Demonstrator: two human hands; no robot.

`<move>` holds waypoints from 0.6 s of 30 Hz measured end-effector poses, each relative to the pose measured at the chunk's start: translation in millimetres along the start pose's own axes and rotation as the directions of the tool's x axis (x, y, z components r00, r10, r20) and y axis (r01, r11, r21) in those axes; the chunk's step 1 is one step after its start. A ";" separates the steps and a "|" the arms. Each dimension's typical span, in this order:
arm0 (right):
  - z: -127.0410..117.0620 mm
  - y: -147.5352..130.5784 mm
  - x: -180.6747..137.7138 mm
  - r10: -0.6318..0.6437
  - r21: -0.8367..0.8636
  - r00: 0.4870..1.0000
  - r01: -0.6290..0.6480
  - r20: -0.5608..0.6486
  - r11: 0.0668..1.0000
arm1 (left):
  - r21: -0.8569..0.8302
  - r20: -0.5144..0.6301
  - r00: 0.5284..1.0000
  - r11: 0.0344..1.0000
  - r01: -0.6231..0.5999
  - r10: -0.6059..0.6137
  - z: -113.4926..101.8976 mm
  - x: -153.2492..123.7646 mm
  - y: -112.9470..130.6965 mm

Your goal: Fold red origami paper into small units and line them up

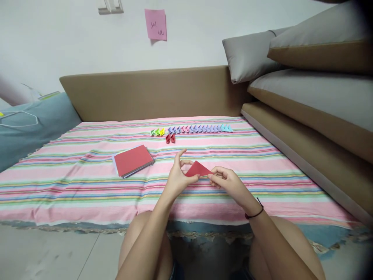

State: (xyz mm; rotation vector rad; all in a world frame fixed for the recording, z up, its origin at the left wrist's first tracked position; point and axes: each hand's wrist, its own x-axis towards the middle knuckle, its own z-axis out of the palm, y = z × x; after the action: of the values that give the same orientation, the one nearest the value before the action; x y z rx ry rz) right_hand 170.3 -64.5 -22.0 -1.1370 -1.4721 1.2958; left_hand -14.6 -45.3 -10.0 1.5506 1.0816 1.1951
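Note:
A red sheet of paper folded into a triangle [197, 168] is held up between my two hands, above the striped cloth. My left hand [180, 173] pinches its left corner between thumb and fingers, with the index finger raised. At the right corner, my right hand [224, 179] grips the paper between thumb and curled fingers. Beyond my hands stand two small red folded paper pieces [170, 138]. Behind those runs a row of similar pieces [201, 128] in green, yellow, purple, pink and light blue. To the left lies a stack of paper sheets [134, 160], red on top.
A pink striped cloth [96, 186] covers the seat, with a brown backrest [151, 95] behind it. Large grey and brown cushions [314, 89] are piled at the right. A white hanger [20, 118] lies on blue fabric at the left. A pink note [155, 25] is on the wall.

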 end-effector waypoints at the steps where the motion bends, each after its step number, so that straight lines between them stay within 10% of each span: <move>1: -0.5 -0.2 -0.9 0.011 0.010 1.000 -0.011 -0.002 1.000 | -0.015 0.008 1.000 1.000 0.017 -0.017 0.6 -0.8 1.8; 18: 4.5 -5.2 -13.9 -0.048 0.046 0.995 0.052 -0.084 0.998 | -0.188 0.092 0.987 0.971 0.150 -0.134 14.6 -13.4 13.8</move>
State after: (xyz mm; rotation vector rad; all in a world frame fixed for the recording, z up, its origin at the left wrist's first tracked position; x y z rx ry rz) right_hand 168.6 -79.2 -17.7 -1.1025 -1.3937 1.2287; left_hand -0.8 -63.4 -1.9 1.3362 0.9767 1.0981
